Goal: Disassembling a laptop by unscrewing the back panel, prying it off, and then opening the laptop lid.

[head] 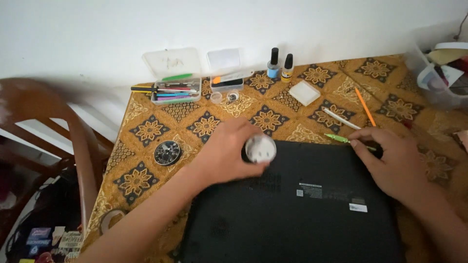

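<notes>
Laptop: the black laptop [312,204] lies bottom-up on the patterned tablecloth [146,131], its far edge under both your hands.
Left hand: your left hand [229,153] is closed around a small round white container [260,148] at the far-left corner; keep it level.
Right hand: your right hand [390,160] rests at the far-right edge, fingers together on a green-handled tool [341,139]; seat the tip squarely before turning.
Nearby: a round dish of small parts [167,152] sits to the left.

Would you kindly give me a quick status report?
Left hand grips small round container. Right hand holds green tool at black laptop edge. Nothing obstructing.
</notes>
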